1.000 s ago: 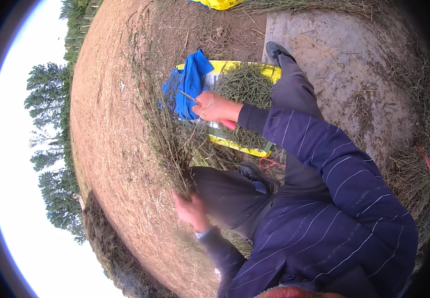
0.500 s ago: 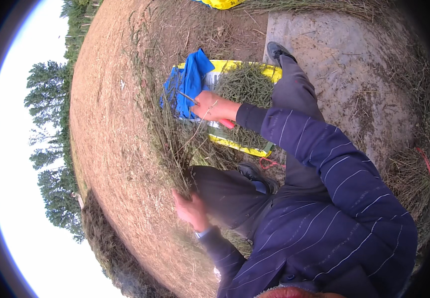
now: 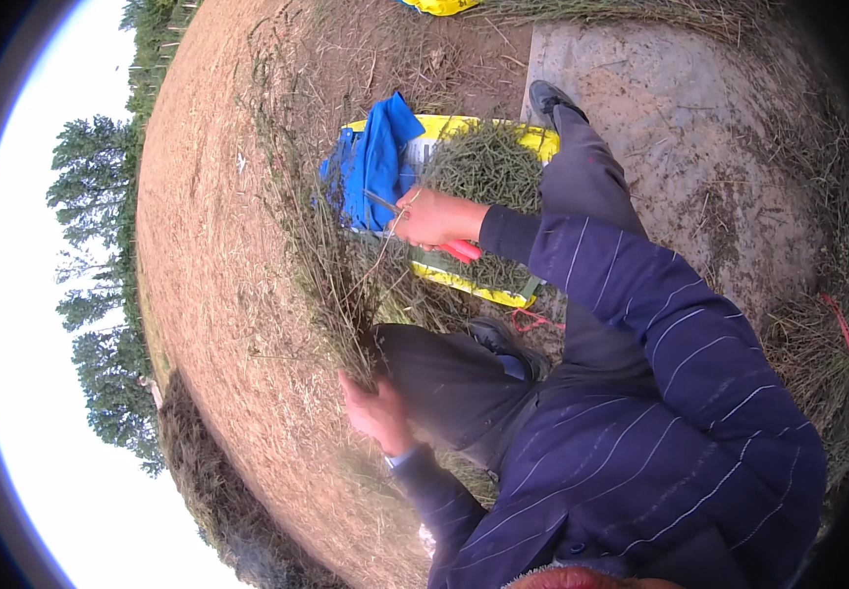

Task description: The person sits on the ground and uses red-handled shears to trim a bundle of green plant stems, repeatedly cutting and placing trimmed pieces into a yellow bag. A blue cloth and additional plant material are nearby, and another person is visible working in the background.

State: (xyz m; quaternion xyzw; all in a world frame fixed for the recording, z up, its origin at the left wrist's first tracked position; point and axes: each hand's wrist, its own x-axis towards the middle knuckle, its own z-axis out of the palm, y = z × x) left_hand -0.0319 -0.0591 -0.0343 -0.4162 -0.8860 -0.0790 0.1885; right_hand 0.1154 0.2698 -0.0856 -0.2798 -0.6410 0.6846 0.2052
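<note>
My left hand (image 3: 377, 414) grips the lower ends of a long bundle of dry, leafy stems (image 3: 341, 304), which stands up along the left of my legs. My right hand (image 3: 434, 218) is closed on red-handled cutters (image 3: 462, 249), their metal blade pointing up-left among the upper stems. Beneath that hand lies a yellow-edged sack (image 3: 474, 294) bearing a heap of short cut green pieces (image 3: 474, 162), with a crumpled blue cloth (image 3: 377, 157) on its left part.
A grey sheet (image 3: 680, 118) lies to the right. Dry stems (image 3: 621, 12) and a yellow sack (image 3: 441, 5) are at the top, red cords (image 3: 840, 329) at the right. Straw-coloured ground (image 3: 209, 245) stretches left toward trees (image 3: 101, 196) and a dark heap (image 3: 209, 461).
My right hand, with the cutters, has moved slightly right and down from the stems' outer part. My left hand stays nearly where it was on the bundle.
</note>
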